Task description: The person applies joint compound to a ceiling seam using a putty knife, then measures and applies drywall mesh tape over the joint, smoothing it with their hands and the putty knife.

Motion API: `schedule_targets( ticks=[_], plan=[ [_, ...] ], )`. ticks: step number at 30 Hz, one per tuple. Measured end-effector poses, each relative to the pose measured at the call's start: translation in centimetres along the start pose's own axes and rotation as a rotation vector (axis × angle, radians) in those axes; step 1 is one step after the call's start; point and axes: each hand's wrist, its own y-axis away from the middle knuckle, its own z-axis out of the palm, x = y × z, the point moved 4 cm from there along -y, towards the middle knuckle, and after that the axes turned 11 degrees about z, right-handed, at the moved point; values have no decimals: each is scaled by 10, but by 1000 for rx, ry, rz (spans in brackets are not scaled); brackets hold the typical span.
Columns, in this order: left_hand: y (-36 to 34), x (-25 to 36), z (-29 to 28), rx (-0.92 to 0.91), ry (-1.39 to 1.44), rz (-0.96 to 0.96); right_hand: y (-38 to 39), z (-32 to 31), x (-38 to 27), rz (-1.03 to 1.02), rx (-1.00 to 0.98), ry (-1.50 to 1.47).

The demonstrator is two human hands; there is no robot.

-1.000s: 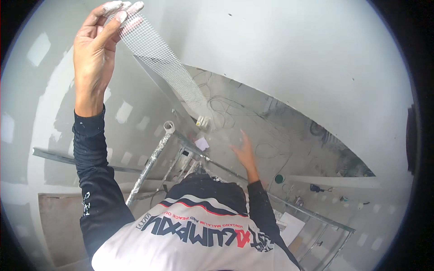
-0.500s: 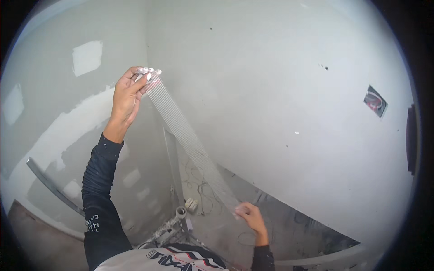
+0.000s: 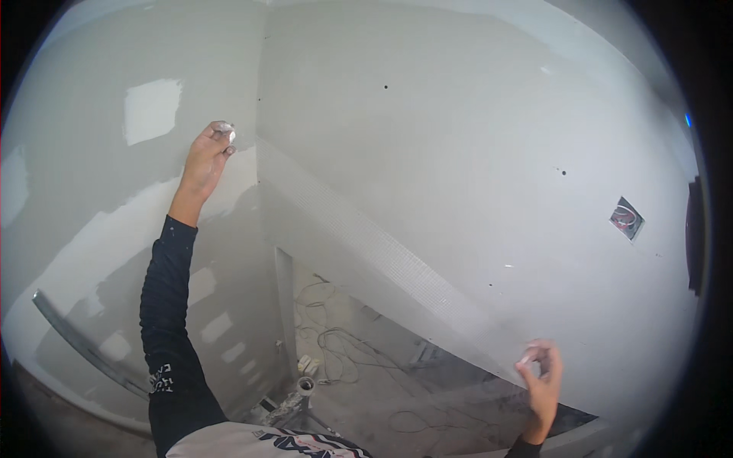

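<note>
A strip of white mesh joint tape (image 3: 412,269) runs diagonally down the right wall from the corner. My right hand (image 3: 544,378) is at its lower right end, thumb and fingers pinched on the tape, slightly smeared by motion. My left hand (image 3: 206,160) is raised in front of the left wall, just left of the tape's upper end. Its fingers are curled closed, with white compound on the tips. No tape shows between that hand and the corner; whether something small is in its fingers, I cannot make out.
Dried compound patches (image 3: 153,112) mark the left wall. An opening with wires (image 3: 627,219) is in the right wall. A metal strip (image 3: 84,343) leans at lower left. Cables (image 3: 343,347) and a whitish, tube-like end (image 3: 305,385) are low down, below the walls.
My right hand has moved right and down with the tape, which now runs along the right wall. My left hand has shifted slightly left, apart from the tape. The view has tilted up.
</note>
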Motion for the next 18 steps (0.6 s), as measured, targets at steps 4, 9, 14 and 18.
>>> schedule_targets(
  ticks=[4,9,14,18],
  plan=[
    [-8,24,13,-9,-19,86,-16,-65,-54,-173,101,44],
    [-33,62,25,95,-112,209,-43,-104,-153,-571,215,466],
    [-83,87,29,116,-466,455,-90,-128,-213,-785,444,590],
    [-132,89,0,121,-430,547,-119,-138,-244,-841,486,606]
  ],
)
